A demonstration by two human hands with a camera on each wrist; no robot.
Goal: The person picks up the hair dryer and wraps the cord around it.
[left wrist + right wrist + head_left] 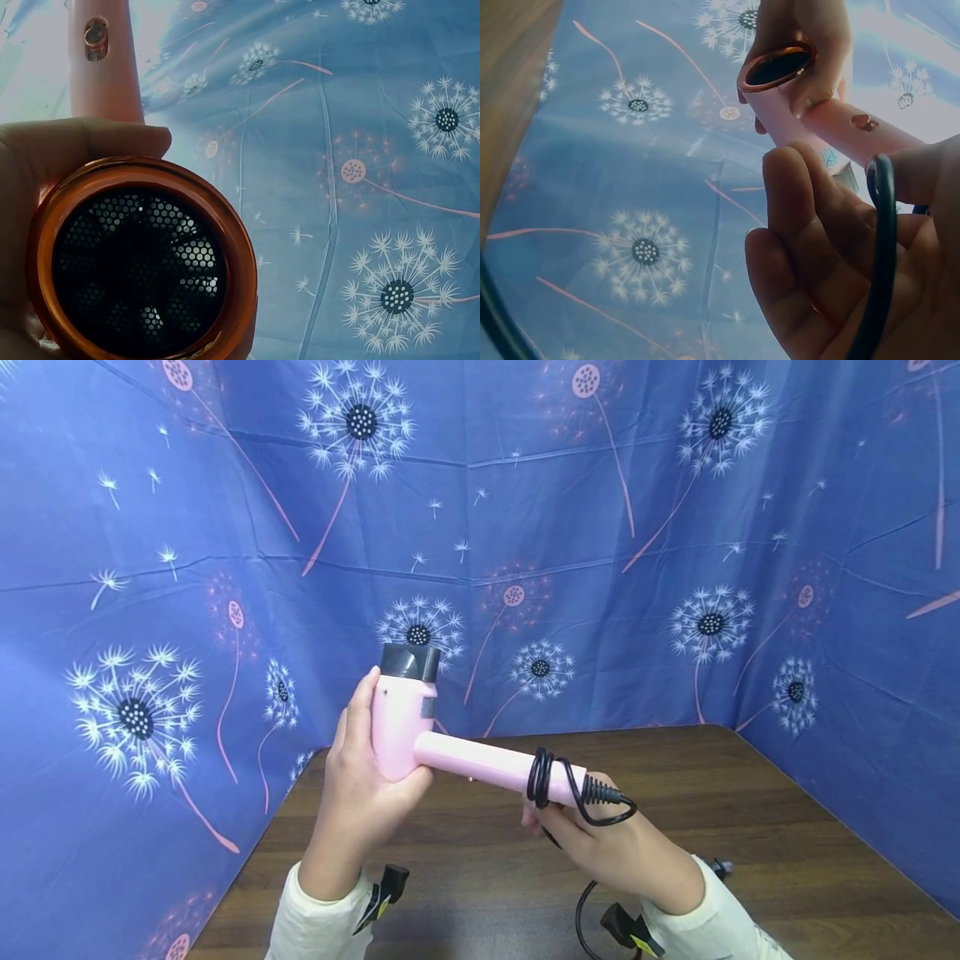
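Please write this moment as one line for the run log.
dryer: held above table | left hand: grips body | right hand: holds handle end | cord: wound round handle | nozzle: fitted

Blue dandelion-print cloth (525, 527) hangs behind a brown wood-grain table (750, 814).

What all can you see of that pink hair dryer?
The hair dryer looks like pink plastic, with a dark nozzle, a coppery rim round a mesh grille, and a switch on its handle. Black cord circles the handle's end. It is held above the table, nozzle uppermost in the head view; the left grip holds its body, the right grip the handle's end.
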